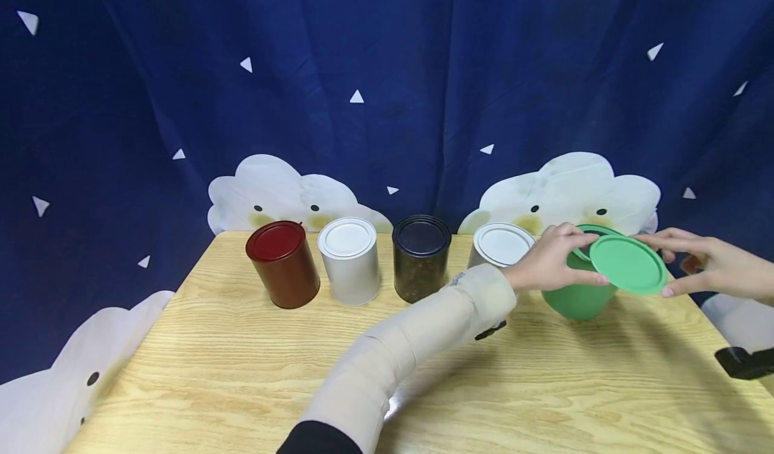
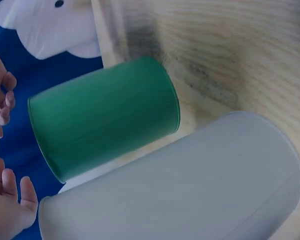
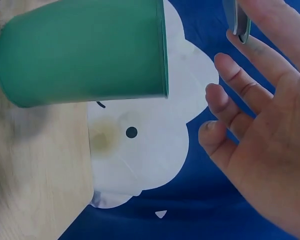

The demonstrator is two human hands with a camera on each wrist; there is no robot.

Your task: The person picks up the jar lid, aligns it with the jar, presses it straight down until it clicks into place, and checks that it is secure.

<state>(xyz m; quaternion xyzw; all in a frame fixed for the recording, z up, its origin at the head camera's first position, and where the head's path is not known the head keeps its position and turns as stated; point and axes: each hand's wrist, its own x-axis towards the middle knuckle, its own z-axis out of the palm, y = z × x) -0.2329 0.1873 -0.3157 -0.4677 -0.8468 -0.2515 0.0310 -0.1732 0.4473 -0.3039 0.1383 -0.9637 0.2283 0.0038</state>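
A green lid (image 1: pixel 629 264) is held tilted above and in front of the uncovered green can (image 1: pixel 580 294). My right hand (image 1: pixel 716 266) grips the lid's right edge between thumb and fingers. At its left edge is my left hand (image 1: pixel 553 259), thumb in front and fingertips behind the rim. The right wrist view shows the lid's edge (image 3: pixel 239 21) at the fingers, the other fingers loosely bent. In the left wrist view, the green can (image 2: pixel 105 117) stands beside a pale grey can (image 2: pixel 180 185), and my left hand (image 2: pixel 10 205) is partly cut off.
To the left stand several lidded cans in a row: red (image 1: pixel 283 266), white (image 1: pixel 349 260), black (image 1: pixel 421 258) and a white-lidded grey one (image 1: pixel 502 242), partly behind the left forearm. They stand on a wooden table (image 1: pixel 242 380) before a dark blue curtain (image 1: pixel 387 71) with clouds.
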